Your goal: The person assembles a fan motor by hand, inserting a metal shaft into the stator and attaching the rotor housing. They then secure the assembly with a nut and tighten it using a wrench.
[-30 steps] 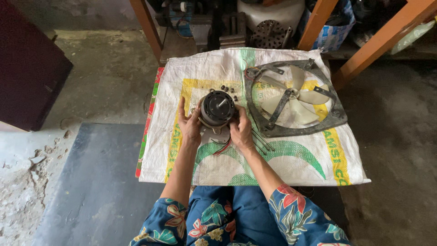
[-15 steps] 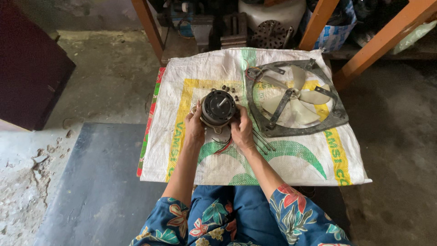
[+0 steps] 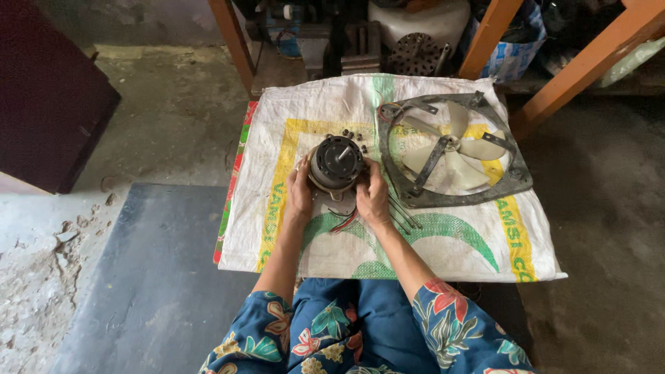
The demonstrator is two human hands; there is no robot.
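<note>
Both hands' grip cups round dark metal motor on woven sack.

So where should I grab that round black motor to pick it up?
Probably by its round sides, one hand from the left and one from the right, as the left hand and right hand do now. The motor stands with its thin shaft pointing up, wires trailing below.

A round dark metal fan motor sits mid-frame on a white woven plastic sack; the grey square-framed exhaust fan lies to its right, small dark screws just above.
</note>
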